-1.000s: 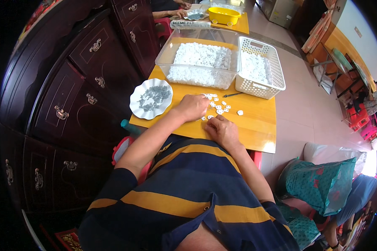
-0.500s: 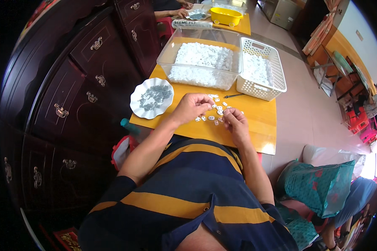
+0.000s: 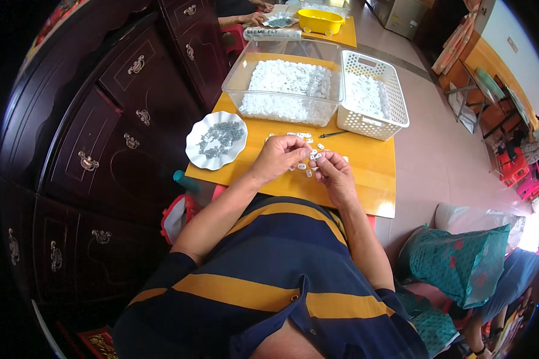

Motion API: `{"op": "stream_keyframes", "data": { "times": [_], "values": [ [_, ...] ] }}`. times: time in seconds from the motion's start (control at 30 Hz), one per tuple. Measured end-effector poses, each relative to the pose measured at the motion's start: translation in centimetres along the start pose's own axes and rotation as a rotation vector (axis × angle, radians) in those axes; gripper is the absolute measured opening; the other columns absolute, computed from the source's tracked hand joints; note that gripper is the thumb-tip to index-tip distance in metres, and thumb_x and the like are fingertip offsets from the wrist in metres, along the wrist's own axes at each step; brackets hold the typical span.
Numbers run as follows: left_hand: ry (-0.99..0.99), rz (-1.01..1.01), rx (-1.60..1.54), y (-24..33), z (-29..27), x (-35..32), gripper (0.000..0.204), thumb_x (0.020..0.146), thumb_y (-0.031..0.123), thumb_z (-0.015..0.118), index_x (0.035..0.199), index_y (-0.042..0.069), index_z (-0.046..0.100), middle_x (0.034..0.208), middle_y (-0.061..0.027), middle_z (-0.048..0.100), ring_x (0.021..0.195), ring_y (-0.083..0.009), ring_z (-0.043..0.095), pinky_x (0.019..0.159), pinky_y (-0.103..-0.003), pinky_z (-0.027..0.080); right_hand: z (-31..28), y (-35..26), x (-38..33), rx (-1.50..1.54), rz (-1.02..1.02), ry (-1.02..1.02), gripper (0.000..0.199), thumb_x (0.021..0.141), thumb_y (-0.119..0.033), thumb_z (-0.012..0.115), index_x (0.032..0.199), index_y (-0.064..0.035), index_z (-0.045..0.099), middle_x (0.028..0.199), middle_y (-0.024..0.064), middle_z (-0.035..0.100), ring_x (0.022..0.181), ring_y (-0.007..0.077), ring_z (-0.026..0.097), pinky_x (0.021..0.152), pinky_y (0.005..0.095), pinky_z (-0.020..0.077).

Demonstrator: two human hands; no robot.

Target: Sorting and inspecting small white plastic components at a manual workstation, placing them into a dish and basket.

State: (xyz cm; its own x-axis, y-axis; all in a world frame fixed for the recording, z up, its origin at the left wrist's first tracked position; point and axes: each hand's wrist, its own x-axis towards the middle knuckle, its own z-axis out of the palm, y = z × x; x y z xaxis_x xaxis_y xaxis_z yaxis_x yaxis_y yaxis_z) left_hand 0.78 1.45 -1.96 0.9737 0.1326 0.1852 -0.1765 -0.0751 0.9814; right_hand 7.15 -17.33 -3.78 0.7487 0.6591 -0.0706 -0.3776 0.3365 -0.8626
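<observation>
Over the wooden table (image 3: 374, 191), my left hand (image 3: 280, 157) and my right hand (image 3: 335, 175) meet with their fingertips close together. The right thumb and forefinger pinch a small white oval piece (image 3: 317, 157) with dark spots like holes. My left hand is closed in a pinch beside it; whatever its fingertips hold is too small to make out. Under and around the hands lie several loose white two-holed pieces (image 3: 302, 167). Left of my left hand, a white scalloped plate (image 3: 196, 143) carries a heap of small grey parts (image 3: 221, 139).
Behind my hands stand a clear plastic bin (image 3: 236, 99) and a white perforated basket (image 3: 392, 113), both holding many white pieces. A thin black tool (image 3: 332, 134) lies before them. Dark cabinets (image 3: 111, 113) border the left. A co-worker's hand (image 3: 256, 19) and a yellow tub (image 3: 320, 23) are beyond.
My hands have come nearer each other, the right one shifting slightly left. A white piece now shows at the right fingertips.
</observation>
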Motion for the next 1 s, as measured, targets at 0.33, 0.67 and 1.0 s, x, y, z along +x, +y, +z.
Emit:
{"op": "stream_keyframes", "data": {
  "times": [0.33, 0.67, 1.0],
  "values": [
    [-0.013, -0.071, -0.101, 0.7, 0.8, -0.1, 0.017, 0.098, 0.02, 0.066, 0.098, 0.004, 0.071, 0.082, 0.0023, 0.068, 0.072, -0.0026, 0.059, 0.059, -0.02, 0.046, 0.6, 0.5, 0.1, -0.051, -0.006, 0.043, 0.006, 0.099, -0.016, 0.063, 0.096, -0.0105, 0.065, 0.087, 0.0015, 0.071, 0.065, 0.0053, 0.058, 0.06, 0.0195, 0.0463],
    [0.022, -0.091, -0.102, 0.1, 1.2, -0.2, 0.018, 0.098, 0.02, 0.067, 0.099, 0.003, 0.071, 0.081, 0.0018, 0.068, 0.07, -0.003, 0.058, 0.059, -0.019, 0.045, 0.2, 1.1, 0.4, -0.059, 0.009, 0.033, 0.01, 0.099, -0.017, 0.063, 0.093, -0.0093, 0.066, 0.084, 0.0022, 0.071, 0.065, 0.0054, 0.059, 0.06, 0.0196, 0.0468],
    [0.068, -0.046, 0.084, -0.2, 0.5, -0.1, 0.014, 0.096, 0.015, 0.066, 0.095, 0.002, 0.071, 0.079, 0.0021, 0.066, 0.066, -0.0027, 0.053, 0.057, -0.022, 0.045, 0.9, 0.4, 0.0, -0.084, -0.03, 0.108, 0.009, 0.098, -0.017, 0.065, 0.095, -0.0087, 0.065, 0.085, 0.0045, 0.072, 0.065, 0.0068, 0.06, 0.06, 0.0204, 0.0474]
  ]
}}
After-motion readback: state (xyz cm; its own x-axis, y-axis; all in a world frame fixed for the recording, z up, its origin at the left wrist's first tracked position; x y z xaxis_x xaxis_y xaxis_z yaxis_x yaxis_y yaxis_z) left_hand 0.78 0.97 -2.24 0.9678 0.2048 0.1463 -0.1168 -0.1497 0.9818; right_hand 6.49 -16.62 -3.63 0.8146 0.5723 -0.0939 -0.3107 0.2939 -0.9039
